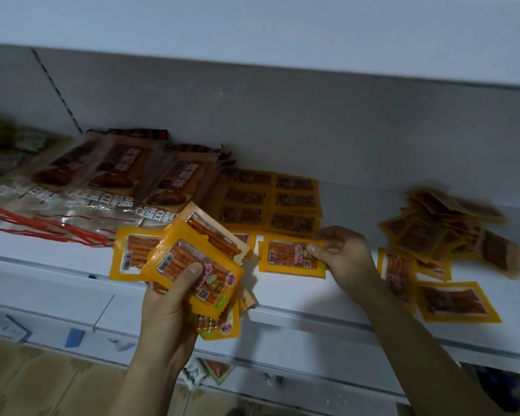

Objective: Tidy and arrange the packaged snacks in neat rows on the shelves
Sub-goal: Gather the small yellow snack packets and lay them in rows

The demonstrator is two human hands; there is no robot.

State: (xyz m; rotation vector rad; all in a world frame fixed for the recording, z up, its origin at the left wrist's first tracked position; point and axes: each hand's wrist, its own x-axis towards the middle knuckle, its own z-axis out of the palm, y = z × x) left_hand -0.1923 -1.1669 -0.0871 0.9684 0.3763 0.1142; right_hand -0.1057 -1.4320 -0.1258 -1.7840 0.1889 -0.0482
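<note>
Several flat orange plastic snack packets (189,265) sat fanned in the left hand (165,307), thumb clamped on top, near the white shelf (297,298) edge. The right hand (342,253) pinched one more orange packet (288,256) lying on the shelf. Light, floppy and slick, they probably handle best by their crimped edges. The loose heap of packets (445,232) far right was blurred.

Brightness: dim, flat, bluish indoor light; no lamp in sight.
Shadows: soft darkness fills the shelf (282,298) recess under the upper board.
Glare: faint sheen on the large clear bags (81,187) at left.
Blur: scattered packets (445,232) at right smeared by motion; left edge soft.
Distortion: wide-angle bowing of shelf edges.
</note>
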